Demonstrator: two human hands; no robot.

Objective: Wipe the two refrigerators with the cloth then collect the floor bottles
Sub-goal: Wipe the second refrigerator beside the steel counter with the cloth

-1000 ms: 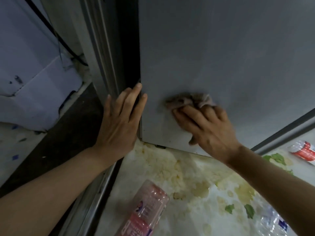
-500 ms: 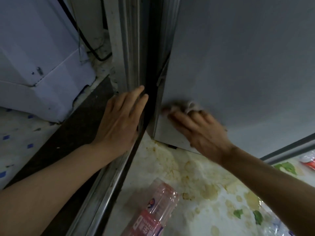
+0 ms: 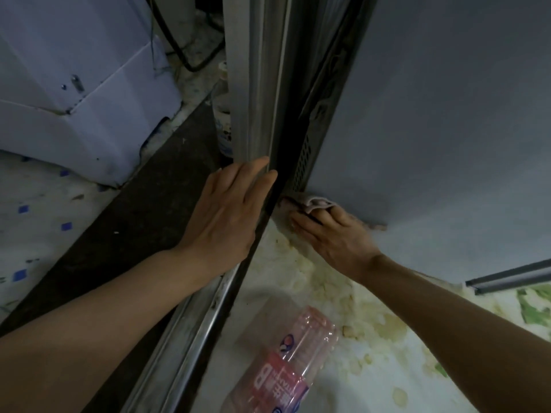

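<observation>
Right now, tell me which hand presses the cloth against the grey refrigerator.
The right hand, pressing the pinkish cloth low on the panel; the left hand lies flat, clothless.

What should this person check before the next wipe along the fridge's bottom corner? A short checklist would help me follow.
1. Cloth under the right hand, against the refrigerator: ok.
2. Left hand flat on the metal frame: ok.
3. Panel already clean: cannot tell, too dim.
4. Pink bottle off the floor: not ok, it lies there.
5. Floor clean: not ok, yellowish stains.
</observation>
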